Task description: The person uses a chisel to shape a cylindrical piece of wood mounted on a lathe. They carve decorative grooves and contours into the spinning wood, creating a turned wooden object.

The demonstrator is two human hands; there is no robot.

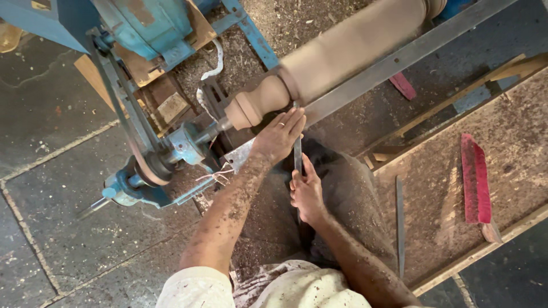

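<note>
A long turned wooden piece (342, 51) is mounted on a blue lathe (154, 154), blurred as if spinning, with a rounded knob at its near end. A metal chisel (297, 154) points up to the wood where the knob meets the thick cylinder, resting on the grey steel tool rest bar (399, 60). My left hand (279, 136) lies over the chisel's blade near the rest, fingers pressing it down. My right hand (306, 194) grips the chisel lower down, at its handle end. Both forearms are speckled with sawdust.
A red-bristled brush (475, 179) and a spare long chisel (399, 225) lie on a sawdust-covered wooden bench at the right. The lathe's belt and pulley (145, 165) are at the left over a stone-tiled floor. Wood scraps sit under the lathe.
</note>
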